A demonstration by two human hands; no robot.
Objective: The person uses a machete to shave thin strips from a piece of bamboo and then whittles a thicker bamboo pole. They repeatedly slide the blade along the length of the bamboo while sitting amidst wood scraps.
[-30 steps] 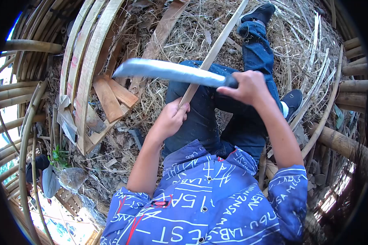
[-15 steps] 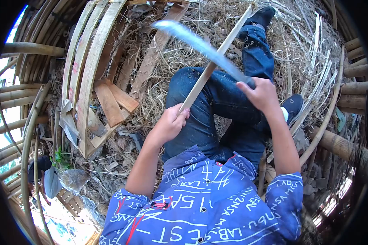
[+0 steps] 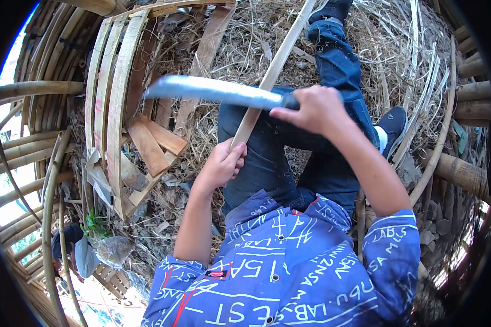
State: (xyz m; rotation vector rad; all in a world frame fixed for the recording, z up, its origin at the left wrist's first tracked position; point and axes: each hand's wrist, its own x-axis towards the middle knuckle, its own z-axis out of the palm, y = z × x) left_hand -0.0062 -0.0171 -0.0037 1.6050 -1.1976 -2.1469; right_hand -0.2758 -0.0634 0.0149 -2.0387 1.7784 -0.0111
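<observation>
My left hand (image 3: 222, 163) is closed around the lower end of a long, pale wooden strip (image 3: 283, 52), which slants up and away across my bent knee. In my right hand (image 3: 316, 111) is the dark handle of a machete (image 3: 213, 91). Its long blade points left and overlaps the strip above the knee, slightly blurred by motion. My right fingers wrap the handle, with the thumb along its near side.
Curly shavings (image 3: 245, 62) litter the ground around my legs. A slatted wooden frame (image 3: 117, 103) and short boards (image 3: 147, 147) lie at left. Long thin splints (image 3: 423, 103) are at right. Bamboo poles (image 3: 38, 90) form the side wall, and a person (image 3: 68, 245) is beyond it.
My right hand has moved left and slightly up, and the machete blade has swung from a diagonal to nearly level. The strip, still in my left hand, has shifted slightly left.
</observation>
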